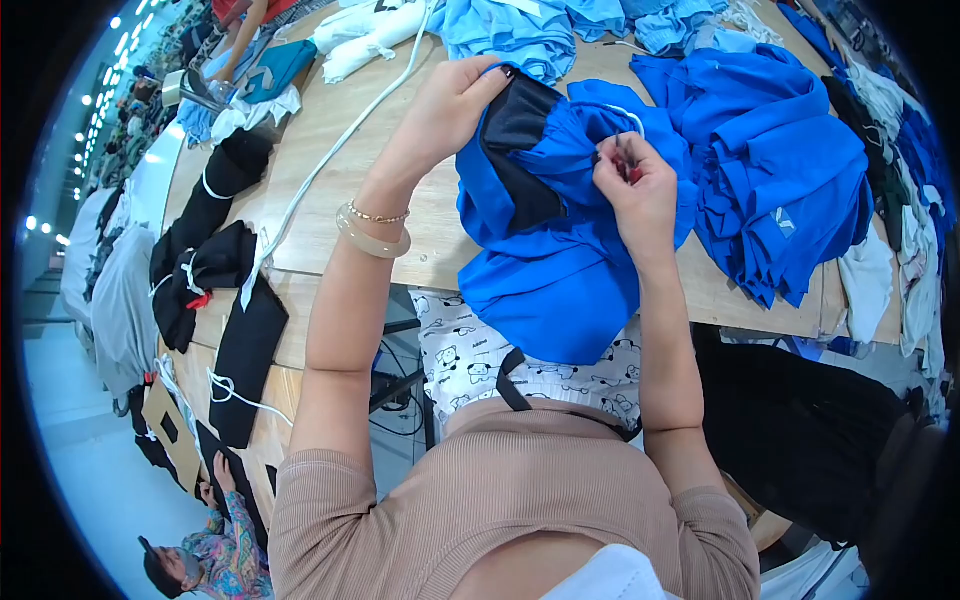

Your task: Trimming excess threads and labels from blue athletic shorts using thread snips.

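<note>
In front of me hangs a blue garment (550, 290) with a black panel (525, 110), partly over the table edge and my lap. My left hand (462, 105) pinches its upper edge beside the black panel. My right hand (640, 185) is closed around small red-handled thread snips (633, 172), mostly hidden in the palm. Its fingertips are against the gathered blue cloth, near a curved white cord (622, 110). Whether the blades touch a thread is too small to tell.
A pile of blue garments (780, 170) lies right on the wooden table (430, 235); light-blue pieces (510, 35) lie at the back. A long white strip (340, 150) and tied black bundles (215, 255) are left. Another person (205, 565) works at lower left.
</note>
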Tool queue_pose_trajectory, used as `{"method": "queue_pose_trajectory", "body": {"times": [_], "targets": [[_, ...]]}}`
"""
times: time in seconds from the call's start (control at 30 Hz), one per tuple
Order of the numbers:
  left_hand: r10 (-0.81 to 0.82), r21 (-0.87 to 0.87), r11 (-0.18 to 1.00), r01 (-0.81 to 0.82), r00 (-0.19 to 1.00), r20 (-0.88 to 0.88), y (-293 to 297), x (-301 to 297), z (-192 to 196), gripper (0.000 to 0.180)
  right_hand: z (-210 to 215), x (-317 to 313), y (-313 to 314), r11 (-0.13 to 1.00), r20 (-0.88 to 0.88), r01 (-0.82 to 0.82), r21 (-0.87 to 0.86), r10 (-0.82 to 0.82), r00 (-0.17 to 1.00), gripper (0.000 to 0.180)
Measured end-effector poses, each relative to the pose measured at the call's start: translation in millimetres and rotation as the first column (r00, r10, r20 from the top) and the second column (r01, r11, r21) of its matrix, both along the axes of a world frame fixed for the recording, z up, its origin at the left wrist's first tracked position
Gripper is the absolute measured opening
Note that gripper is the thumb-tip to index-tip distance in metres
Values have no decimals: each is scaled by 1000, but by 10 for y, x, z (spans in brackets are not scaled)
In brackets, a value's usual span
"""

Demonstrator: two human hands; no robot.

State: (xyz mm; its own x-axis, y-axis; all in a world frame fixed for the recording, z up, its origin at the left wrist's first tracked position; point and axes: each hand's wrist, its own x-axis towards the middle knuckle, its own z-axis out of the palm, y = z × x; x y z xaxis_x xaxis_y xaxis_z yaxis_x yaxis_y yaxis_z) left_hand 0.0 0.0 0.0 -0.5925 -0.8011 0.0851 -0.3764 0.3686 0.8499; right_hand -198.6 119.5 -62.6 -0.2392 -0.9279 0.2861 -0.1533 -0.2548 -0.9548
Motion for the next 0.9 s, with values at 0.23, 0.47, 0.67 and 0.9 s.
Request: {"method": "queue_pose_trajectory", "body": {"times": [0.23, 0.47, 0.67, 0.9], "targets": [[219, 421, 907, 12, 839, -498, 267, -178, 15, 25, 249, 412, 143, 953, 99, 301, -47, -295, 950, 16], [207, 392, 920, 8, 840, -502, 316, -229, 40, 25, 397, 379, 129, 997, 267, 74, 21, -77, 961, 12], [138, 333, 942, 29, 873, -468, 149, -154, -35, 29, 387, 286, 175, 991, 341, -52, 127, 6, 940, 5], [136, 365, 930, 49, 875, -464, 138, -143, -19, 28, 377, 267, 175, 993, 273, -55, 109, 24, 962, 6]]}}
